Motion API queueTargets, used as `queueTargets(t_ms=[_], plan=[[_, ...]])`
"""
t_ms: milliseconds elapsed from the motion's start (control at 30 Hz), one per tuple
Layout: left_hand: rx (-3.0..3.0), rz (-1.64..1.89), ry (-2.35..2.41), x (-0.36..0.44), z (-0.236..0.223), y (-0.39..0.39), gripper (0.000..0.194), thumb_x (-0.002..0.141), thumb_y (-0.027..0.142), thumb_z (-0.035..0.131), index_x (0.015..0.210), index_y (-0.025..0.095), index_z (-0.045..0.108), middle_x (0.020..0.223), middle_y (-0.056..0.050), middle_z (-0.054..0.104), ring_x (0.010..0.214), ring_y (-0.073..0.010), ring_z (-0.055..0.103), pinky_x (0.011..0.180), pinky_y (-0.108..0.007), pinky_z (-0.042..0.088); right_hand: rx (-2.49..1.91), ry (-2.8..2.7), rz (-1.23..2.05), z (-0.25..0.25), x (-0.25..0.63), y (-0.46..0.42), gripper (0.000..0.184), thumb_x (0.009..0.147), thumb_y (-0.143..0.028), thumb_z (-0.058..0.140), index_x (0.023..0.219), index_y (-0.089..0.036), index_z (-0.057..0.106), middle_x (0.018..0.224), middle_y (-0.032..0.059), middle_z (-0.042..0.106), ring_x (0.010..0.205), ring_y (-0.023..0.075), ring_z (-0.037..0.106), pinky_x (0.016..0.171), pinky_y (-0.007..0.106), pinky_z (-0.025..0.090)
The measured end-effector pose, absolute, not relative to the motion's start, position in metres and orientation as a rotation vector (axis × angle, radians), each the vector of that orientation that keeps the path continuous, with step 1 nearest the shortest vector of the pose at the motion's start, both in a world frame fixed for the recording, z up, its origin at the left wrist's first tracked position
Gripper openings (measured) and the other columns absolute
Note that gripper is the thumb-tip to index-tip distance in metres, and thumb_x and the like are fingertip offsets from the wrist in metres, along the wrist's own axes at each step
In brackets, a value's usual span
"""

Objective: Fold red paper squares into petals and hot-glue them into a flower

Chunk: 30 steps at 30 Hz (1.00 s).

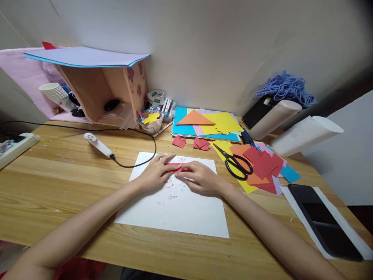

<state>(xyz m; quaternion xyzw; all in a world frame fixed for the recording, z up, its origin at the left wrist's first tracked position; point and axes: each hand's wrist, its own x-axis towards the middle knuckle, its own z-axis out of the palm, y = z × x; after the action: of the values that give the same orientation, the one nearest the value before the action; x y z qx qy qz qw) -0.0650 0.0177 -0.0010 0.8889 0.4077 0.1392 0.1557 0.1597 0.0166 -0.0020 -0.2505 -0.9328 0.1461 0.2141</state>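
Left hand [157, 172] and right hand [201, 177], fingertips on red paper [176, 170] (grip unclear), over white sheet [175, 214].

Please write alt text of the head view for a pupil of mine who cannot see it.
A person's left hand and right hand touch a small red paper on a marked white sheet on a wooden table. Beyond it lie two folded red shapes and stacked coloured paper; black-handled scissors and loose coloured papers lie to the right.

Soft light — wide-angle edge distortion
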Motion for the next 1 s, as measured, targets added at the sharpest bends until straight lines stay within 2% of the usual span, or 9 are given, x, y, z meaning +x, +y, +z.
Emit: queueTargets(t_ms=[167,500,700,767,867,933,1000], plan=[[2.544,0.381,1.167,-0.065,-0.002,0.018,0.036,0.087,0.025,0.037,0.118,0.036,0.052,0.140,0.000,0.030,0.117,-0.0263,0.032,0.096,-0.045,0.029,-0.738,-2.640,0.370,-0.004,0.149,0.015,0.025,0.084,-0.020,0.047,0.105,-0.024,0.059,0.106,0.0065,0.058,0.096,0.0189,0.049,0.081,0.036,0.039],[2.553,0.351,1.186,-0.066,-0.003,0.019,0.037,0.087,0.026,0.037,0.120,0.038,0.049,0.142,0.003,0.027,0.119,-0.0261,0.030,0.097,-0.046,0.029,-0.771,-2.431,0.609,-0.013,0.152,0.022,0.016,0.084,-0.022,0.049,0.089,-0.020,0.064,0.095,0.0075,0.056,0.091,0.0181,0.051,0.078,0.035,0.043],[2.554,0.348,1.195,-0.067,-0.005,0.018,0.035,0.088,0.028,0.035,0.119,0.035,0.051,0.143,0.002,0.026,0.121,-0.0260,0.028,0.099,-0.045,0.027,-0.760,-2.350,0.685,-0.014,0.170,0.026,0.015,0.082,-0.018,0.048,0.078,-0.019,0.063,0.092,0.0069,0.058,0.086,0.0165,0.055,0.075,0.031,0.046],[2.552,0.352,1.189,-0.067,-0.004,0.016,0.035,0.088,0.031,0.036,0.120,0.034,0.051,0.143,0.002,0.026,0.122,-0.0268,0.027,0.099,-0.045,0.027,-0.764,-2.344,0.681,-0.014,0.172,0.027,0.015,0.082,-0.017,0.048,0.079,-0.019,0.063,0.088,0.0058,0.060,0.084,0.0160,0.056,0.074,0.031,0.046],[2.566,0.368,1.152,-0.066,-0.002,0.014,0.036,0.087,0.036,0.039,0.121,0.033,0.049,0.144,0.000,0.024,0.124,-0.0279,0.026,0.100,-0.046,0.026,-0.803,-2.359,0.633,-0.014,0.171,0.026,0.016,0.080,-0.020,0.053,0.094,-0.020,0.060,0.092,0.0061,0.062,0.088,0.0174,0.056,0.077,0.032,0.046],[2.591,0.403,1.113,-0.065,-0.001,0.014,0.038,0.086,0.037,0.040,0.122,0.031,0.049,0.142,-0.002,0.028,0.123,-0.0266,0.028,0.100,-0.046,0.024,-0.836,-2.370,0.565,-0.015,0.168,0.025,0.023,0.080,-0.023,0.054,0.102,-0.020,0.058,0.097,0.0075,0.061,0.091,0.0189,0.055,0.077,0.034,0.046],[2.609,0.463,1.086,-0.064,-0.001,0.015,0.037,0.086,0.036,0.040,0.121,0.029,0.050,0.138,-0.004,0.036,0.122,-0.0247,0.031,0.100,-0.045,0.024,-0.851,-2.379,0.498,-0.017,0.164,0.023,0.020,0.082,-0.023,0.051,0.100,-0.020,0.059,0.097,0.0084,0.061,0.091,0.0192,0.054,0.076,0.033,0.046]])
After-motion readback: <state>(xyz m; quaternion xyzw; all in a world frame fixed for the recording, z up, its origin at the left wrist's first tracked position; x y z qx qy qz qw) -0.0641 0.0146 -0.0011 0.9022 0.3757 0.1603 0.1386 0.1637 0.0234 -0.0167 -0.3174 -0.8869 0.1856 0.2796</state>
